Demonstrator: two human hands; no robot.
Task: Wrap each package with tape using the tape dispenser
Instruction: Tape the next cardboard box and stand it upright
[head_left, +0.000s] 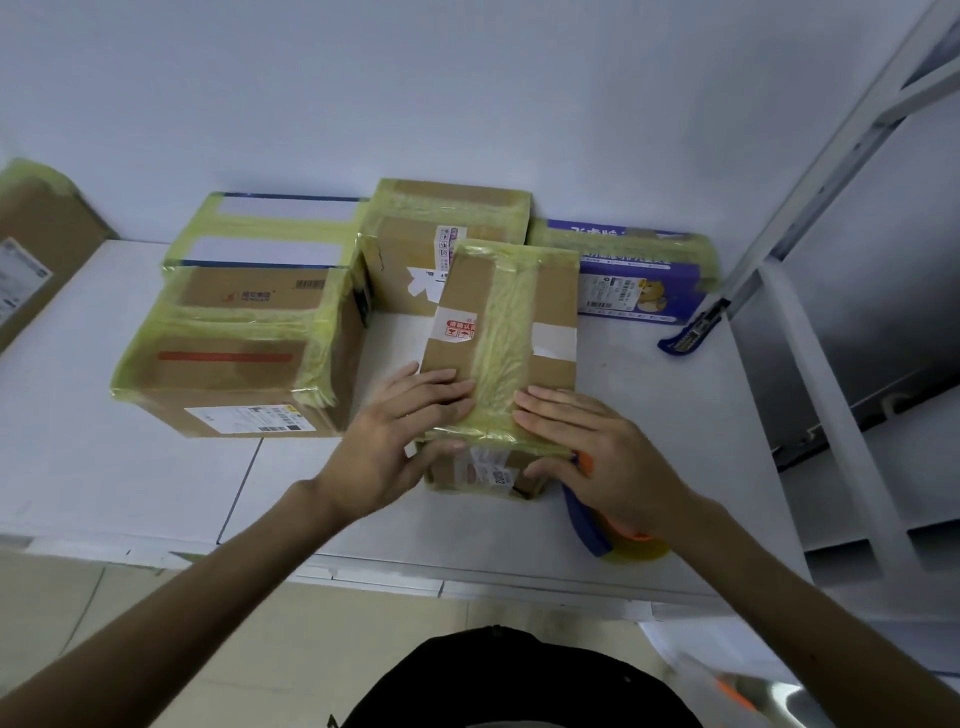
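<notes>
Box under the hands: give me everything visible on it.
The cardboard box is brown, closed, resting on the white table. A wide band of yellowish translucent tape runs lengthwise over its top and over the near edge, covering a white strip; a red-and-white sticker sits left of it. Printed labels show on the near face. The left hand and right hand press flat on its near top edge.

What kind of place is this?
Likely a parcel packing station: taped cardboard boxes with shipping labels on a white counter, a tape dispenser by the right hand, metal shelving at the right.
</notes>
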